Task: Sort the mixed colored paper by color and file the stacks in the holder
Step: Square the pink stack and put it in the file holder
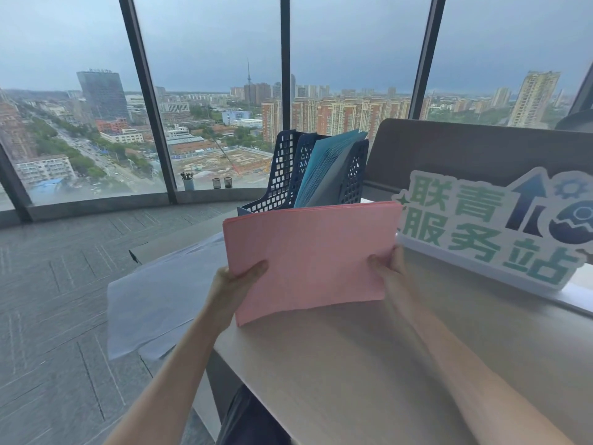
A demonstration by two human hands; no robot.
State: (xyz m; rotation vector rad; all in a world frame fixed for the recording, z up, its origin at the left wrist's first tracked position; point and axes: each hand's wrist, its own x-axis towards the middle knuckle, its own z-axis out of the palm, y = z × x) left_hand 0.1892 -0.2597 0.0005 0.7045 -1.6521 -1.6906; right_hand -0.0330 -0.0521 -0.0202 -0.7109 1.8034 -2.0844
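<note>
A stack of pink paper (309,255) is held upright above the wooden desk (369,364), in front of the file holder. My left hand (236,281) grips its lower left edge and my right hand (390,271) grips its lower right edge, thumbs on the near face. The dark blue mesh file holder (285,170) stands at the desk's far end. A stack of blue paper (327,168) leans in its right compartment. The compartments to the left show no paper; the holder's lower part is hidden behind the pink stack.
A white and green sign with large characters (487,229) stands on the desk at the right, before a grey partition (465,149). A translucent plastic sheet (154,303) hangs over the desk's left edge. Beyond lie grey carpet and tall windows.
</note>
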